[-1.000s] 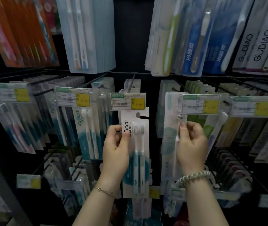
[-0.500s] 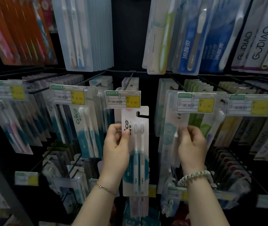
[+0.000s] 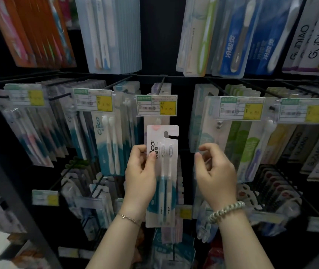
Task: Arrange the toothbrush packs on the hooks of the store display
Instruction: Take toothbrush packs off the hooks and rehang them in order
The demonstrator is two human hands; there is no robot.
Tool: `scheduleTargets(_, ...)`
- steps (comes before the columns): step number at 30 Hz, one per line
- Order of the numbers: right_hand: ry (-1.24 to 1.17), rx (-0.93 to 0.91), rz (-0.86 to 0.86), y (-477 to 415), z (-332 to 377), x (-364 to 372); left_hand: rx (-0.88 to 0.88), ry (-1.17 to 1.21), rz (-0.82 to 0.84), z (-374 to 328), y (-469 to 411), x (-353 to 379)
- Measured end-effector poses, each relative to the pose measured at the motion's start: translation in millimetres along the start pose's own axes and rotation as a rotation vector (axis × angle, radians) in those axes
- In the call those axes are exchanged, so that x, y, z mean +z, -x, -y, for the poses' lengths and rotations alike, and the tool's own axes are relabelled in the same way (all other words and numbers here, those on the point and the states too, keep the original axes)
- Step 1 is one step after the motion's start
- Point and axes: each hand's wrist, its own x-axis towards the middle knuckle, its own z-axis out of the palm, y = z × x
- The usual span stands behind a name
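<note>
**Toothbrush pack (image 3: 164, 171) held under centre price tag (image 3: 156, 105)**

The toothbrush pack stands upright just below the price tag, not on a hook. The left hand (image 3: 140, 175) has its fingers clamped on the pack's left edge. Lower right of the tag, the right hand (image 3: 216, 171) hovers, fingers loosely curled, empty.

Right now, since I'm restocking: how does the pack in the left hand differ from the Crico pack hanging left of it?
The held pack is off any hook, gripped by the left hand; the hanging pack hangs before others. The held pack sits lower than the hanging pack. Both hold two teal-handled brushes.
</note>
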Motion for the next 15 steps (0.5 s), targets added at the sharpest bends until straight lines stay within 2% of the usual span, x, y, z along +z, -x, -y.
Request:
scheduleTargets(9,0.058,-0.158,0.15,25,35,33,0.04,0.002,-0.023,8,10,-39)
scheduleTargets(15,0.016,-0.2,0.154,42,54,59,0.061,0.009,-0.011,14,14,-74)
